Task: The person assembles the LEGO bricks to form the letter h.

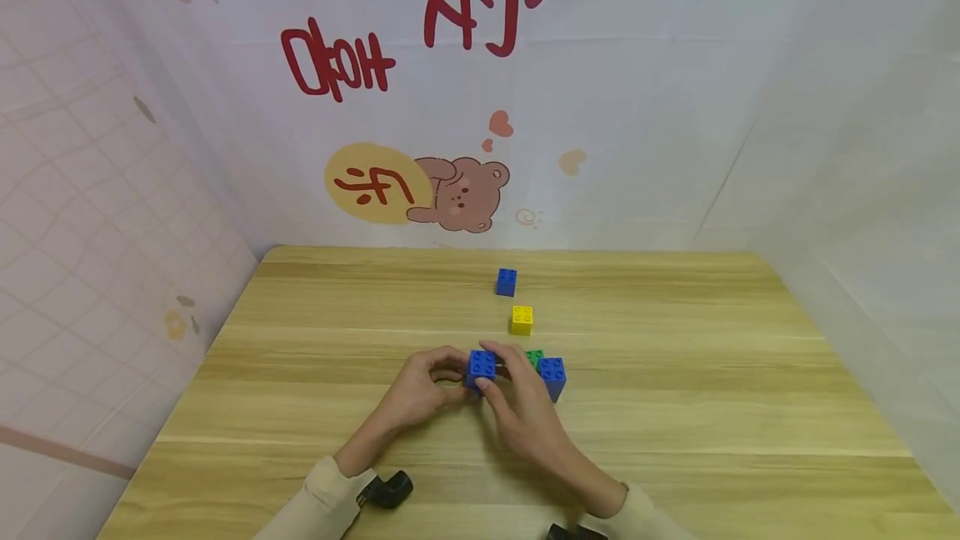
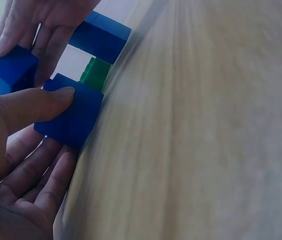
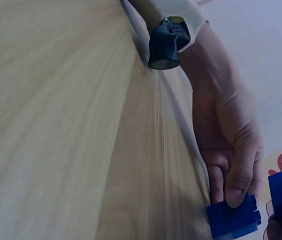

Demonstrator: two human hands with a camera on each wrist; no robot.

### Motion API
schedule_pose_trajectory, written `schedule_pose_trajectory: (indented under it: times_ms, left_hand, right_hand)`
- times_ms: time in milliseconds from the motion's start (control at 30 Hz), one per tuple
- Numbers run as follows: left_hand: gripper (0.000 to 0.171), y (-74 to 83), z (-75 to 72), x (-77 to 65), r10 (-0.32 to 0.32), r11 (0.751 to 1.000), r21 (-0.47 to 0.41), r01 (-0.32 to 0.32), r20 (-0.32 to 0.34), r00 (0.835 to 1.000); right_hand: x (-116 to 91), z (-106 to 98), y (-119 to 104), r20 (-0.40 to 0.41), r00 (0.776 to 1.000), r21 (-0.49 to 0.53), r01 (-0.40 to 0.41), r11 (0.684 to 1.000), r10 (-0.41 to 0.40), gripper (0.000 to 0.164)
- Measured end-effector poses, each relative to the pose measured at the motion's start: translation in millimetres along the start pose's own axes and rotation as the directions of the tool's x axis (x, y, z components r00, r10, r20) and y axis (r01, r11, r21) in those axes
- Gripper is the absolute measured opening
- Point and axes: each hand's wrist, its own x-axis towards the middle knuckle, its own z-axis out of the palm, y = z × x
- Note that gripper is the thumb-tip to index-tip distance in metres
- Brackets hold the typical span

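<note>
My left hand (image 1: 422, 387) pinches a blue building block (image 2: 71, 112) low at the table, thumb on one side and fingers on the other. In the right wrist view that block (image 3: 233, 219) shows studs facing the other block. My right hand (image 1: 522, 407) holds a second blue block (image 1: 482, 363) by its sides, above the left hand's block. A gap shows between the two blocks in both wrist views. From the head, the upper block hides most of the lower one. Close beyond the right hand stand a green block (image 1: 535, 357), partly covered, and another blue block (image 1: 552, 375).
A yellow block (image 1: 522, 320) and a further blue block (image 1: 507, 282) stand farther back on the wooden table (image 1: 337, 298). White printed cloth (image 1: 637, 107) hangs behind and at the sides. Black wrist devices (image 1: 390, 490) sit at the cuffs.
</note>
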Motion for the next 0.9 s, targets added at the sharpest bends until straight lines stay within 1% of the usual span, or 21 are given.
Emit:
schedule_pose_trajectory:
  times_ms: [100,200,333,500,700,900]
  left_hand:
    - [0.035,-0.5,-0.1,0.2,0.002,1.000,-0.014,-0.002,0.000,1.000]
    - [0.035,-0.9,-0.2,0.3,0.005,1.000,-0.026,-0.005,0.001,1.000]
    - [0.034,-1.6,-0.2,0.4,0.004,1.000,-0.024,-0.004,0.004,1.000]
    - [0.033,-1.9,-0.1,-0.2,-0.004,1.000,-0.020,0.004,0.004,1.000]
    - [0.035,-2.7,0.2,-0.3,-0.006,1.000,-0.028,0.006,0.006,1.000]
    - [0.036,-2.9,0.1,0.6,-0.015,1.000,-0.014,0.015,0.005,1.000]
  right_hand:
    - [2,3,3,-0.013,0.999,-0.012,0.030,0.999,-0.031,0.044]
    - [2,4,6,-0.016,0.999,-0.009,0.039,0.999,-0.040,0.043]
    - [2,5,10,-0.006,1.000,-0.006,0.030,1.000,-0.030,0.043]
    - [3,7,13,-0.002,0.999,-0.039,0.036,0.999,-0.037,0.042]
    - [6,8,13,0.002,1.000,-0.030,0.004,1.000,-0.004,0.042]
    - [7,8,13,-0.003,1.000,-0.048,0.004,0.999,-0.005,0.040]
